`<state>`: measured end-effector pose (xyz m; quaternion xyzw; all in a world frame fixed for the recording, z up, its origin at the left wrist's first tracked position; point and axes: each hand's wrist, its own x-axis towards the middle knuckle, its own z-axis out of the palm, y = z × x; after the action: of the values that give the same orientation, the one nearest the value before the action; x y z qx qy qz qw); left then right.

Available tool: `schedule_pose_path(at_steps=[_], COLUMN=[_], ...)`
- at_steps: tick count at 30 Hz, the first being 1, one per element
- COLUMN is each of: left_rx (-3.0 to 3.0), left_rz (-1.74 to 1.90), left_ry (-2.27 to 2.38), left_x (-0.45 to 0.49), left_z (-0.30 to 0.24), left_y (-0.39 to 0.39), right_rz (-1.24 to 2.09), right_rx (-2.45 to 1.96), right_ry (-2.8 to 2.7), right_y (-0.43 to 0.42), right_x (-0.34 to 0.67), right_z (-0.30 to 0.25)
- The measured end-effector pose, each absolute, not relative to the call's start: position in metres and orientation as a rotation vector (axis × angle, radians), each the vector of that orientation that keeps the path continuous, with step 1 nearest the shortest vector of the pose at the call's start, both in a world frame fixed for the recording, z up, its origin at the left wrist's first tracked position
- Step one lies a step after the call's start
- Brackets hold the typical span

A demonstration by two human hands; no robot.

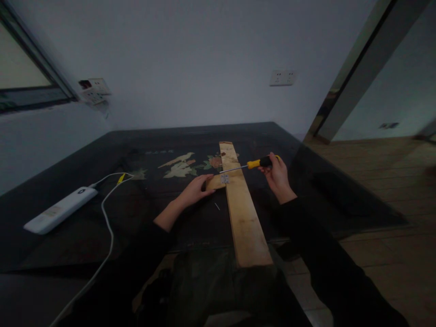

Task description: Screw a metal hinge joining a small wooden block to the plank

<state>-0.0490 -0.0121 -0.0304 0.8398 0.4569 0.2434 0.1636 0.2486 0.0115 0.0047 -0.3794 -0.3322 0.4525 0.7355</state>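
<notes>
A long wooden plank [244, 213] lies on the dark table [102, 218], running away from me. A small wooden block [214, 182] butts against its left side, joined by a small metal hinge [224, 178]. My left hand [195, 190] lies flat on the block, fingers pressed together over it. My right hand [277, 175] is closed round the yellow and black handle of a screwdriver [254, 164], whose shaft points left with its tip at the hinge. A loose screw [217, 206] lies on the table left of the plank.
A white power bank [61, 210] lies at the left with a white cable [108, 218] trailing off the table's front edge. The table top shows a leaf and flower pattern [180, 169]. Wall sockets [282, 77] sit behind. Wooden floor [374, 181] is at the right.
</notes>
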Motion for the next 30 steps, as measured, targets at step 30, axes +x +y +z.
schedule_pose_path(at_steps=[30], left_rx=[2.429], left_rz=[0.835], left_ry=[1.044], left_x=[-0.05], left_z=[0.002], left_y=[-0.026], right_rz=[0.992], right_rx=[-0.851], right_ry=[-0.737], right_y=[0.011], right_x=[0.25], right_z=[0.006])
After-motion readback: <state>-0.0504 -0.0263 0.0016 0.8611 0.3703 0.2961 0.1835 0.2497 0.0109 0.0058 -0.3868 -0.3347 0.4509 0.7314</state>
